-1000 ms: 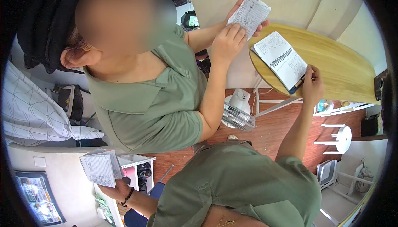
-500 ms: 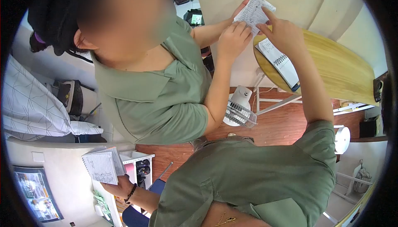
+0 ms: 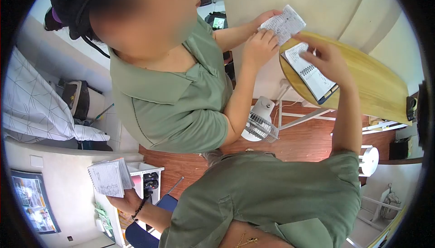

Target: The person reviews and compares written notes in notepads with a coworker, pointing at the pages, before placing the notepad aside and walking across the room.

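Note:
My left hand, with a dark beaded bracelet at the wrist, grips an open notebook with handwritten pages, out at the left. At the right, my right hand is held in the air with its fingers apart and nothing in them. It is over a spiral notebook, which lies open on the wooden table. Close to my right fingertips is a handwritten paper, held by the other person in both hands. Whether my index finger touches that paper I cannot tell.
Another person in a green shirt stands in front of me. The oval wooden table is at the right. A fan stands on the floor under its near end. A white stool, blue chair and white shelf are around me.
My right hand has drawn back from the other person's paper, moving down and right over the spiral notebook. My left hand still holds its notebook. The view has shifted slightly.

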A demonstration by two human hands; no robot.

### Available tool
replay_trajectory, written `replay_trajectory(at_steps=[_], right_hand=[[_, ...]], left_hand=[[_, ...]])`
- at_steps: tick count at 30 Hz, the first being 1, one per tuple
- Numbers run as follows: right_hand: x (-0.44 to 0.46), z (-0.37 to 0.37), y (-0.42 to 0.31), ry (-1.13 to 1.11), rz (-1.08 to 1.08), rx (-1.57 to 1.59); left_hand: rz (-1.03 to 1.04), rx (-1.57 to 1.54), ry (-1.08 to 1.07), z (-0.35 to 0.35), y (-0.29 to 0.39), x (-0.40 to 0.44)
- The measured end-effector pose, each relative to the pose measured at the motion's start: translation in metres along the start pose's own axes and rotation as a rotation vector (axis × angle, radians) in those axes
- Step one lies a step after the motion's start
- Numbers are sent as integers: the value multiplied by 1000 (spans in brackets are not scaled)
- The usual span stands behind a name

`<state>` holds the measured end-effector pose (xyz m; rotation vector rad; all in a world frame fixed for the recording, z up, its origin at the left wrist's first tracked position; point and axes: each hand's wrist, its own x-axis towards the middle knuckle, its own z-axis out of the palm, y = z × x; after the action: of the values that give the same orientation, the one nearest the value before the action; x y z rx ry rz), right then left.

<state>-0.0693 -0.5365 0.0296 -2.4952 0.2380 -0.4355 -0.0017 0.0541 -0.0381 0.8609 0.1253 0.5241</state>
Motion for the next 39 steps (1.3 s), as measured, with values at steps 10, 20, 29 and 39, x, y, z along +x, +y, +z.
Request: replay_trajectory(at_steps=[10, 20, 29, 39], right_hand=[[-86, -34, 148, 542, 468, -248], [-108, -14, 185, 606, 786, -537], [-110, -7, 195, 654, 810, -676], [-103, -5, 174, 601, 966, -781]], left_hand=[[3, 91, 170, 41, -9, -11], [7, 102, 172, 64, -10, -17], [8, 50, 51, 59, -15, -5], [-17, 110, 47, 60, -14, -15]])
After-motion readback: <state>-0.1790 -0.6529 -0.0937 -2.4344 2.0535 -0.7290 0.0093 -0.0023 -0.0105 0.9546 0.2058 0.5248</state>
